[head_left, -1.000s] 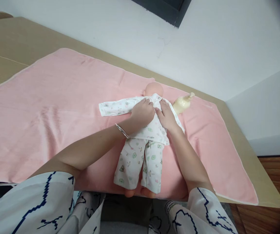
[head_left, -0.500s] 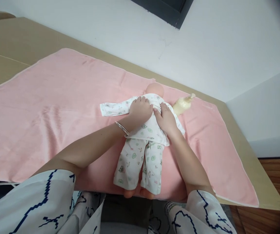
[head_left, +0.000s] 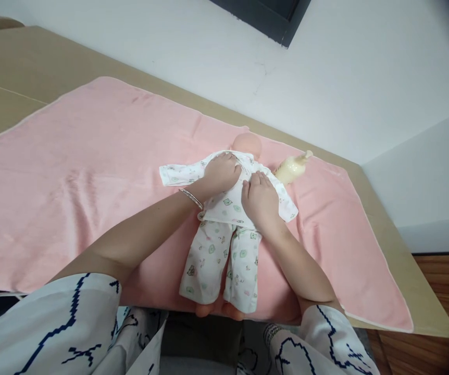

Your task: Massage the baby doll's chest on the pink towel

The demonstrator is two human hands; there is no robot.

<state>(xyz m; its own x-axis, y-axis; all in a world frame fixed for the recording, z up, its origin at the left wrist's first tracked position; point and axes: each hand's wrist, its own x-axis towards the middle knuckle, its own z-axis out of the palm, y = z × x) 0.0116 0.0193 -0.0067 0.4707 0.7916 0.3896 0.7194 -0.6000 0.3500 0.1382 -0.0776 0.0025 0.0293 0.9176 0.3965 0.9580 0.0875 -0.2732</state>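
A baby doll (head_left: pixel 247 145) lies on its back on a pink blanket, its head toward the wall. It wears a white printed shirt (head_left: pixel 228 204) and matching trousers (head_left: pixel 204 260), with its feet showing at the near edge. My left hand (head_left: pixel 222 172) is on the upper chest, fingers curled in on the shirt cloth; the fingertips are partly hidden. Lower on the other side of the chest, my right hand (head_left: pixel 261 200) lies flat, fingers stretched out over the shirt front. One sleeve (head_left: pixel 177 174) reaches out to the left, and the other slants down to the right.
A baby bottle (head_left: pixel 291 167) with cream-coloured contents lies beside the doll's shoulder. The pink blanket (head_left: pixel 91 140) covers much of the wooden table (head_left: pixel 9 57). A white wall (head_left: pixel 326 78) rises behind, with a dark frame (head_left: pixel 283 31) on it.
My right hand has slid down the shirt, toward me. My left hand has shifted slightly left, its fingers still curled. The shirt front lies flatter on the right side.
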